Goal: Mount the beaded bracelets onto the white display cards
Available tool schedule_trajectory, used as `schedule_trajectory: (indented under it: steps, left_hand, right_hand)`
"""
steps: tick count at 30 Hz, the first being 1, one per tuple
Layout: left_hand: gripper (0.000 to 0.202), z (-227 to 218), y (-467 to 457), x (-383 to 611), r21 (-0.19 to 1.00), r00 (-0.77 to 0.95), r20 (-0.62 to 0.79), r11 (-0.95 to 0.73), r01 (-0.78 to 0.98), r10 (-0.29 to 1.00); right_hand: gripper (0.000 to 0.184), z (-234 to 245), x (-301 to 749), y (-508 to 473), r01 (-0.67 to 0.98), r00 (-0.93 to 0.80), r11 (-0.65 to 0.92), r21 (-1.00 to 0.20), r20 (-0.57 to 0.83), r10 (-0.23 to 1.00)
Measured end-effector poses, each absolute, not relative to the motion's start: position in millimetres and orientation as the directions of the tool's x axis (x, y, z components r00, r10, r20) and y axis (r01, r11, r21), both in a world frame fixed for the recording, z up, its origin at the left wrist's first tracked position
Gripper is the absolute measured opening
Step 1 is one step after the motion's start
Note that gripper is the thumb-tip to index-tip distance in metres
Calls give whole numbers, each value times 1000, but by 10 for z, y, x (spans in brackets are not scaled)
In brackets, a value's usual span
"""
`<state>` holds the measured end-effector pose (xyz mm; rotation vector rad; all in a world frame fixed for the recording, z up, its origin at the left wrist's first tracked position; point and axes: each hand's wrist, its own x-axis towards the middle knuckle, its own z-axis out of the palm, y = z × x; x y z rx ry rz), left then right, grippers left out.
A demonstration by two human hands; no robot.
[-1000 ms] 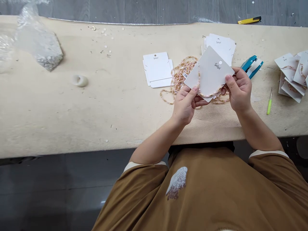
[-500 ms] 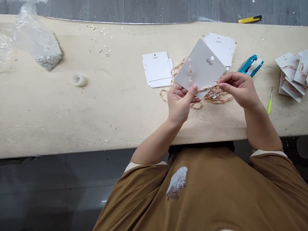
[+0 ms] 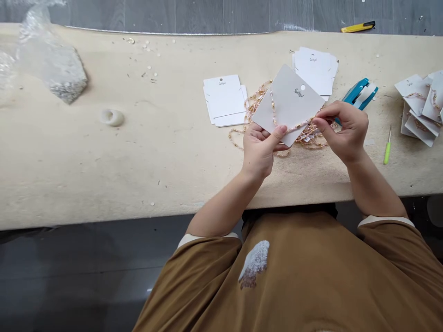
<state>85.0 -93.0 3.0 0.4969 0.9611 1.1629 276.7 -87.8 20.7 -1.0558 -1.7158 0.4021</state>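
My left hand (image 3: pixel 261 150) grips a white jewellery card (image 3: pixel 290 99) by its lower left corner, thumb on the front and fingers behind. The card is turned like a diamond, with a hole and printed lettering near its right corner. A pink and gold beaded necklace (image 3: pixel 273 108) runs down the card's left side, under my left thumb, then along the lower right edge. My right hand (image 3: pixel 342 129) pinches the strand at that edge. Behind and below the card lies a heap of similar beaded strands (image 3: pixel 254 103), partly hidden by the card and both hands.
Blank cards lie in one stack (image 3: pixel 224 99) left and another stack (image 3: pixel 314 69) behind. To the right are a blue tape dispenser (image 3: pixel 358 94), a green-handled awl (image 3: pixel 387 152) and finished cards (image 3: pixel 413 87). A yellow cutter (image 3: pixel 358 27), a white ring (image 3: pixel 113 117) and a plastic bag (image 3: pixel 65 74) lie farther off.
The card has dropped slightly towards me and its tilt has shifted a little. My right hand has moved slightly, still pinching the strand; my left hand keeps its grip.
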Motion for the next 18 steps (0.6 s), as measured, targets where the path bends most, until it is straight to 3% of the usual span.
schedule_trajectory:
  steps: [8,15,18]
  left_hand:
    - [72,76,-938,849,694,193,-412,444,-567,891]
    - [64,90,-947,823,713,249,-379,453,-535,891]
    - [62,90,-948,821,700,279,-382,473,-535,881]
  right_hand:
    - [24,152,2744,-872,258,-33,360,-896,365,931]
    - [34,190,2677,-919,254,62,256,-933,279,958]
    - [39,135,2684,-889,155,35,224,-962,232,972]
